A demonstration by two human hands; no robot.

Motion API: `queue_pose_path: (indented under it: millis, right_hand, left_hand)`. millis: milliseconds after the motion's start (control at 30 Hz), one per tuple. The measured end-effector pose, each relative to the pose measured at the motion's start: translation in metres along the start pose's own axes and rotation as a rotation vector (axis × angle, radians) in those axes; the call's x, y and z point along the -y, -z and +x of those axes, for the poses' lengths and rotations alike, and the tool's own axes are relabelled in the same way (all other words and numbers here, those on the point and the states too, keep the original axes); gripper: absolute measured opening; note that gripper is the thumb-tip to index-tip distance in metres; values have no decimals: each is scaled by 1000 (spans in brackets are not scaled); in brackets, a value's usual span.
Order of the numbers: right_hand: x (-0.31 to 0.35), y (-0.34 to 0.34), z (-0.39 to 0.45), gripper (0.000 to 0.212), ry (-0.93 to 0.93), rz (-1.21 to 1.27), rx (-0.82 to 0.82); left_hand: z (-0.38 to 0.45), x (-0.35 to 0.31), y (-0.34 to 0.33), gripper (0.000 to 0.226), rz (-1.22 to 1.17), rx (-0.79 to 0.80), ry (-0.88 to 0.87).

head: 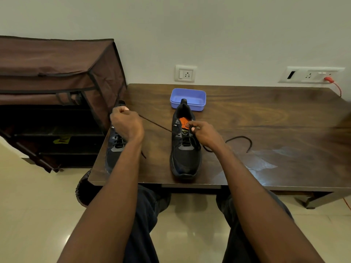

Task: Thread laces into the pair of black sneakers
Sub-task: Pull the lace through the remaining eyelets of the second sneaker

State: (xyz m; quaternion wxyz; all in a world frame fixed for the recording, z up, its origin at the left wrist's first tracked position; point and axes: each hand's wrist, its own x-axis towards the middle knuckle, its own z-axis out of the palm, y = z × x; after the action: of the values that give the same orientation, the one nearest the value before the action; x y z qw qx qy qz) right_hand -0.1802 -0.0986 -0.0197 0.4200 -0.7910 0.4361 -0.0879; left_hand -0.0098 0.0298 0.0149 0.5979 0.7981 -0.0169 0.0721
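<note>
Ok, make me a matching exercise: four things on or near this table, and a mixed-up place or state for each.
Things:
1. blue tray
2. left hand
3. right hand
4. loose lace end

Places or states:
A. pulls a lace taut
B. curls on the table
C. behind the right sneaker
D. pinches at the sneaker's eyelets

Pairs: 1-C, 2-A, 3-D, 4-B
</note>
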Motion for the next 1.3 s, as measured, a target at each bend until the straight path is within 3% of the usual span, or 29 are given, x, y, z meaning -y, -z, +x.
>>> queue_pose_path:
  millis: [67,200,267,300,400,500,600,700,800,933,1000,1133,1300]
  right_hand:
    - [1,0,-1,40,-4,3,-2]
    - [2,0,-1,38,3,-6,-8]
    - [2,-1,-2,36,15,-6,-8]
    - [2,-1,-2,35,21,-5,-10]
    - [2,-1,-3,32,31,-6,-10]
    - [2,-2,-3,32,30,-5,-18]
    - [2,-2,-3,31,33,-4,-17]
    - [2,-2,-4,34,42,-18,-24]
    - [4,-3,-5,37,34,-22,-18]
    - [4,-4,-6,40,47,-50,-27]
    - [5,-5,-8,41,66,-81,-36]
    - [5,-5,-9,42,75,-134,-52]
    - [6,-3,-10,37,74,-99,-74]
  left_hand:
    - [-4,4,-2,26,93,113,-109]
    - [-24,10,-19,29,323,799,-215]
    - [-39,8,-21,13,450,1112,-181]
    - [-44,8,-22,5,518,1185,-185]
    - [-41,7,-23,13,534,1121,-175]
    - [-28,0,-13,17,402,776,-150]
    - [-13,0,-1,18,418,411,-122]
    - [-9,7,2,20,547,298,-186]
    - [-16,12,-7,19,752,394,-426]
    - [-33,10,-26,12,750,892,-432]
    - [-43,11,-29,16,777,1067,-484]
    - [-50,9,-29,22,596,1161,-396]
    - [-42,5,-22,19,517,1119,-325]
